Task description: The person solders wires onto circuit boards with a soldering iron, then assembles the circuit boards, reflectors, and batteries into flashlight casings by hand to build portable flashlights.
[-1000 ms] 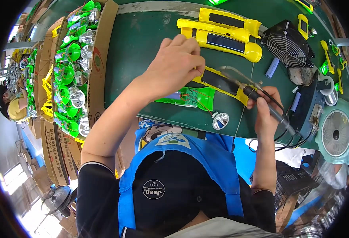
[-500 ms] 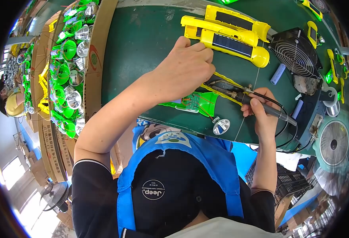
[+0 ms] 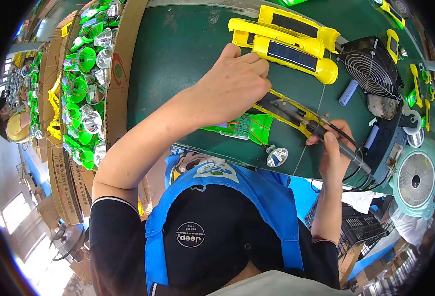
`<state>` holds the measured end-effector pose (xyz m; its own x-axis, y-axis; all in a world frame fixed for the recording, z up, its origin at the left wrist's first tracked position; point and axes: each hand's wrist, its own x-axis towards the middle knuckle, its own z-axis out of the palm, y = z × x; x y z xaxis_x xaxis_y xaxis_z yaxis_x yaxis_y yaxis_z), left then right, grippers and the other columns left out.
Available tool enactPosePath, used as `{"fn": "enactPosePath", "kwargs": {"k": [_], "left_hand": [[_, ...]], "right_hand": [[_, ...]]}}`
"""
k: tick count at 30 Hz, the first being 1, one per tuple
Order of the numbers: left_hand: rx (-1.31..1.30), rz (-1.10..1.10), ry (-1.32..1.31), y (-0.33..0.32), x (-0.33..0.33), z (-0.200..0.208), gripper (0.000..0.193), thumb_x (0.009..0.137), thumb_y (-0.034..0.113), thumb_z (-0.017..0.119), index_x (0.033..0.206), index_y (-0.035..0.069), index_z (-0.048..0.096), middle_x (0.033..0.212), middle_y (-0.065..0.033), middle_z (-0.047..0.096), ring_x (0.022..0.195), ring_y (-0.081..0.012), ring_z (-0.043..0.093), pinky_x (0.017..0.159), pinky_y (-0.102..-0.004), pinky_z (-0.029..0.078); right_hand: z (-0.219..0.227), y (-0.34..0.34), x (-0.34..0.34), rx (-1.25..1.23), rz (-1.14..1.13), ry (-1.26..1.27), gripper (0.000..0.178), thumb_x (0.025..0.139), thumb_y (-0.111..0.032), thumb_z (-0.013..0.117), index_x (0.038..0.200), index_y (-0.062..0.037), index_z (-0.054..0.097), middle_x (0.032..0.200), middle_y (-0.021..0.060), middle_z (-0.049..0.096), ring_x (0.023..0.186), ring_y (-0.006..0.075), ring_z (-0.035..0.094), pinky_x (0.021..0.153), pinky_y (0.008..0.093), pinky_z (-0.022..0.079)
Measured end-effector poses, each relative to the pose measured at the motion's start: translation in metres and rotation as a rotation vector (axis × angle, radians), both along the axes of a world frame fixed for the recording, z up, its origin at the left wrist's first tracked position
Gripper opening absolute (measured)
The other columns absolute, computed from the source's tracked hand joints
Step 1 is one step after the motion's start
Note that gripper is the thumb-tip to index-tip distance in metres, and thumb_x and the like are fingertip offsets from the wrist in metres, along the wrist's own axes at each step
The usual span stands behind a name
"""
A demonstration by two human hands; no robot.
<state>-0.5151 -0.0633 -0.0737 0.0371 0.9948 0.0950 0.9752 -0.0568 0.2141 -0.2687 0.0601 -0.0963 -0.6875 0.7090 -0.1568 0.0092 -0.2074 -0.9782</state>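
In my right hand [image 3: 334,148] is a soldering iron [image 3: 343,148] with a dark handle, its metal shaft pointing up-left. The shaft lies over a narrow yellow flashlight casing half [image 3: 304,129] with a dark inside. My left hand [image 3: 237,84] has its fingers curled closed around the far left end of that casing, hiding it. Just below sits a green flashlight shell [image 3: 259,129] with a circuit board and thin wires, partly behind my left wrist. A silver reflector [image 3: 277,156] hangs off its red wire near the bench's front edge.
Yellow flashlight casings with dark panels [image 3: 291,53] lie beyond my hands. To the right are a black fan [image 3: 370,66], a blue battery cell [image 3: 347,92] and a pale green fan [image 3: 416,177]. A cardboard box [image 3: 121,74] of green flashlight parts stands left. A person [image 3: 17,126] sits farther left.
My right hand and the soldering iron have moved slightly down and to the right, the shaft shifting along the yellow casing. My left hand has barely moved.
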Motion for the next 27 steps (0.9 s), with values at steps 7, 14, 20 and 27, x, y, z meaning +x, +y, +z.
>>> {"fn": "enactPosePath", "kwargs": {"k": [7, 14, 20, 27], "left_hand": [[-0.026, 0.019, -0.008, 0.001, 0.011, 0.011, 0.007, 0.078, 0.012, 0.063, 0.072, 0.011, 0.063, 0.085, -0.0006, 0.052, 0.090, -0.0141, 0.051, 0.083, -0.0350, 0.033], [-0.059, 0.036, -0.057, 0.006, 0.013, 0.017, 0.006, 0.079, 0.012, 0.062, 0.073, 0.012, 0.062, 0.089, -0.0012, 0.054, 0.091, -0.0155, 0.053, 0.085, -0.0343, 0.032], [0.029, 0.037, -0.126, -0.005, 0.015, 0.034, 0.003, 0.076, 0.011, 0.066, 0.076, 0.012, 0.063, 0.093, -0.0016, 0.054, 0.092, -0.0173, 0.053, 0.086, -0.0360, 0.033], [0.117, 0.005, -0.206, -0.037, 0.048, 0.022, 0.015, 0.068, 0.008, 0.071, 0.080, 0.011, 0.062, 0.102, -0.0029, 0.053, 0.102, -0.0226, 0.051, 0.090, -0.0402, 0.035]], "right_hand": [[-0.018, -0.013, 0.006, 0.197, -0.143, 0.135, 0.029, 0.090, -0.020, 0.060, 0.104, 0.0022, 0.047, 0.084, 0.0174, 0.065, 0.074, 0.0204, 0.064, 0.075, 0.0335, 0.053], [-0.016, -0.009, 0.008, 0.229, -0.126, 0.177, 0.026, 0.091, -0.017, 0.060, 0.104, 0.0021, 0.048, 0.084, 0.0160, 0.065, 0.076, 0.0190, 0.065, 0.077, 0.0319, 0.053], [-0.014, -0.008, 0.010, 0.249, -0.112, 0.180, 0.026, 0.091, -0.018, 0.061, 0.103, 0.0019, 0.049, 0.084, 0.0149, 0.065, 0.079, 0.0180, 0.065, 0.078, 0.0309, 0.052], [-0.024, -0.011, 0.006, 0.516, -0.286, 0.228, 0.031, 0.093, -0.021, 0.058, 0.111, 0.0005, 0.046, 0.107, 0.0165, 0.060, 0.094, 0.0199, 0.063, 0.091, 0.0320, 0.045]]}}
